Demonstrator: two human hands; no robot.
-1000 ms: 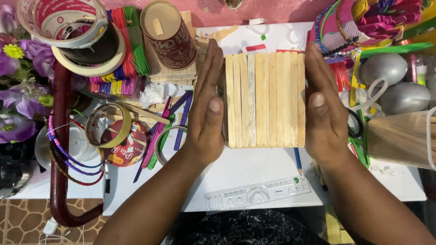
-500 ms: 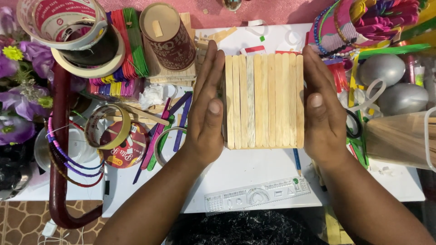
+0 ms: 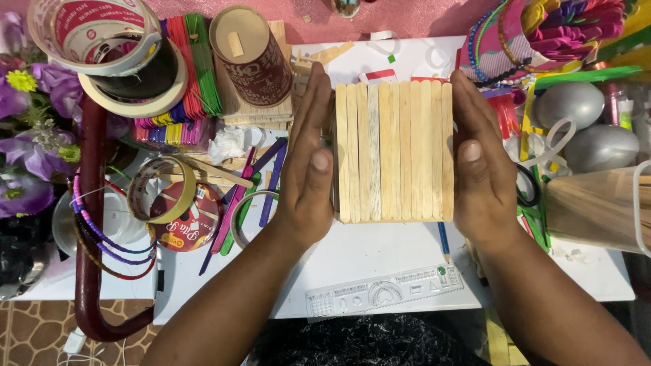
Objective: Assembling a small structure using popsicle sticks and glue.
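Observation:
Several plain wooden craft sticks [image 3: 393, 152] lie side by side as a flat panel on a white sheet [image 3: 380, 264]. My left hand [image 3: 308, 166] presses flat against the panel's left edge, fingers straight and pointing away from me. My right hand [image 3: 478, 163] does the same against the right edge. Both palms face inward, squeezing the row together. Neither hand grips anything.
Rolls of tape [image 3: 102, 47], coloured sticks [image 3: 183, 74] and a brown paper cup [image 3: 254, 57] crowd the left. A clear stencil ruler [image 3: 383, 291] lies near me. Silver eggs [image 3: 573, 105], beads [image 3: 485, 41], scissors and a plastic container of sticks [image 3: 600, 207] sit right. Purple flowers [image 3: 30, 135] stand far left.

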